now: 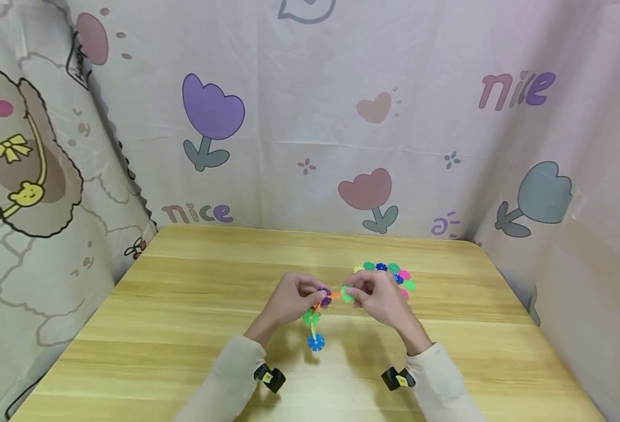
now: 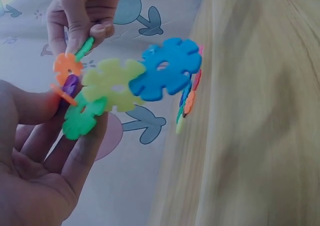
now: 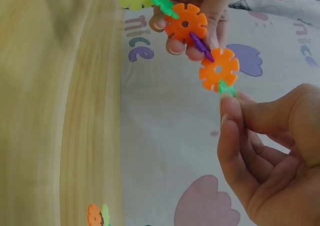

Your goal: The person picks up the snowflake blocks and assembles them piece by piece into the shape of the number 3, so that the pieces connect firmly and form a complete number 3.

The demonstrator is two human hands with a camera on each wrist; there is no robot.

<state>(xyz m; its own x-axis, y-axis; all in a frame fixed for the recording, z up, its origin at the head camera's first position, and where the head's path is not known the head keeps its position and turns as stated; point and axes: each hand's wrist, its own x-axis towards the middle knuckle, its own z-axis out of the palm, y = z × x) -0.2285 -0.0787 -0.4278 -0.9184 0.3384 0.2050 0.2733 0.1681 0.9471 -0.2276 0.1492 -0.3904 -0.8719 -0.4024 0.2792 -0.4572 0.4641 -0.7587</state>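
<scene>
A chain of notched plastic snowflake discs is held up above the table between both hands. My left hand [image 1: 290, 300] pinches it at the purple disc [image 1: 325, 296] between thumb and fingers. At the chain's other end, my right hand [image 1: 382, 297] grips a small green disc [image 3: 226, 88] by its edge, and that disc meets an orange disc [image 3: 219, 69]. Past the left fingers come another orange disc [image 3: 185, 23], a green disc [image 2: 84, 120] and a yellow disc [image 2: 112, 84]. A blue disc [image 1: 316, 342] hangs at the lower end.
Behind the right hand, on the wooden table [image 1: 183, 328], lies a group of joined discs [image 1: 394, 268] in several colours, partly hidden by that hand. A printed curtain [image 1: 299, 117] stands along the table's back edge and sides.
</scene>
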